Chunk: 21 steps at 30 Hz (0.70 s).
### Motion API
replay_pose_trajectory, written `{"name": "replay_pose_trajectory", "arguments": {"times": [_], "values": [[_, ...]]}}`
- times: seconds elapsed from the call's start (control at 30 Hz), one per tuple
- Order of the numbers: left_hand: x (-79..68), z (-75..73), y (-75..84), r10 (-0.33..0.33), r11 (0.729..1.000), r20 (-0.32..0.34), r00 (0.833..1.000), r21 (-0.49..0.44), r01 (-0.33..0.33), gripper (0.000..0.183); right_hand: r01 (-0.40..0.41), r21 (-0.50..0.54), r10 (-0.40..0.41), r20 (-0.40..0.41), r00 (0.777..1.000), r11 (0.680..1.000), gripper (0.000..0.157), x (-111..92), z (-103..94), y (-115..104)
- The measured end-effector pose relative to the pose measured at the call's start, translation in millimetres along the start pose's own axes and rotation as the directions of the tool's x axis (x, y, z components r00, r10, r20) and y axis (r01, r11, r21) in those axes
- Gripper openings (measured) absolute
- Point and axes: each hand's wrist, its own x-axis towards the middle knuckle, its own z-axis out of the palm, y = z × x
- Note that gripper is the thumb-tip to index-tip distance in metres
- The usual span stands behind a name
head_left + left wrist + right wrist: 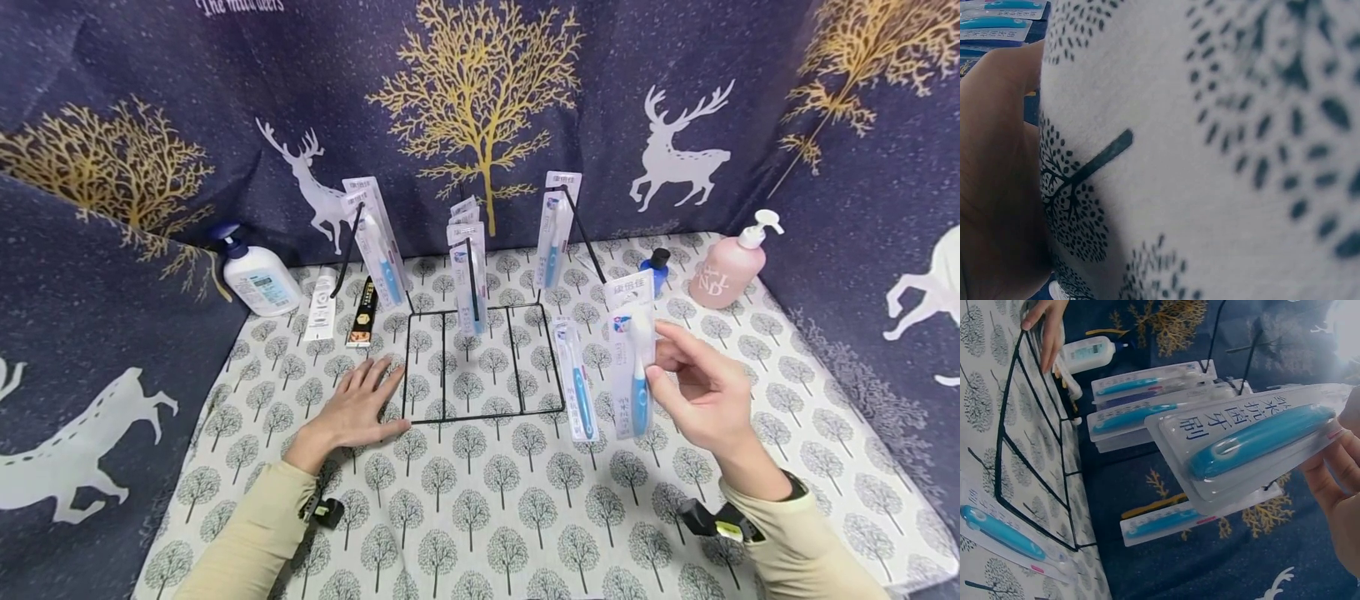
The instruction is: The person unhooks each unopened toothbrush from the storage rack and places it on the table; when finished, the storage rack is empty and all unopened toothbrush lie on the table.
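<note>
A white pump bottle stands by the rear left corner of the table; right of it lie a white tube and a black tube. The left hand lies palm down, fingers spread, holding nothing, its thumb at the front left corner of the wire rack, apparently to steady the base. Packaged toothbrushes hang from the hooks, presumably through their headers so that the fronts face outward. One loose toothbrush pack lies right of the base. The right hand pinches the held toothbrush pack by its right edge, thumb against fingers, which keeps header and front uncovered; header contact with the right hook cannot be determined. A blue bottle and a pink pump bottle stand toward the rear right corner.
</note>
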Motion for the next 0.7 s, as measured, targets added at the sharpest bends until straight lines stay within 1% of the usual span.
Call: {"name": "replay_pose_trajectory", "arguments": {"times": [0.2, 0.37, 0.57, 0.63, 0.7], "values": [[0.0, -0.3, -0.2, 0.01, 1.0, -0.007, 1.0, 0.006, -0.01, 0.09, -0.063, 0.002, 0.063, -0.055, 0.996, 0.998, 0.045, -2.5, -13.0, 2.4], [-0.2, 1.0, -1.4, 0.008, 1.0, -0.004, 1.0, 0.005, -0.008, 0.09, -0.153, 0.025, 0.155, -0.088, 0.984, 0.988, 0.047, -5.5, -26.1, 12.6], [-0.2, 0.4, -0.9, -0.003, 1.0, 0.02, 1.0, -0.006, 0.003, 0.09, -0.291, -0.019, 0.287, -0.116, 0.951, 0.957, 0.05, -8.2, -38.8, 24.8], [0.1, 0.2, -0.9, -0.005, 1.0, 0.02, 1.0, -0.005, 0.005, 0.091, -0.333, -0.038, 0.327, -0.117, 0.938, 0.942, 0.052, -9.4, -41.5, 29.3], [0.6, 0.0, -0.7, -0.003, 1.0, 0.019, 1.0, -0.004, 0.003, 0.091, -0.372, -0.034, 0.366, -0.119, 0.923, 0.928, 0.053, -11.1, -43.7, 34.0]]}}
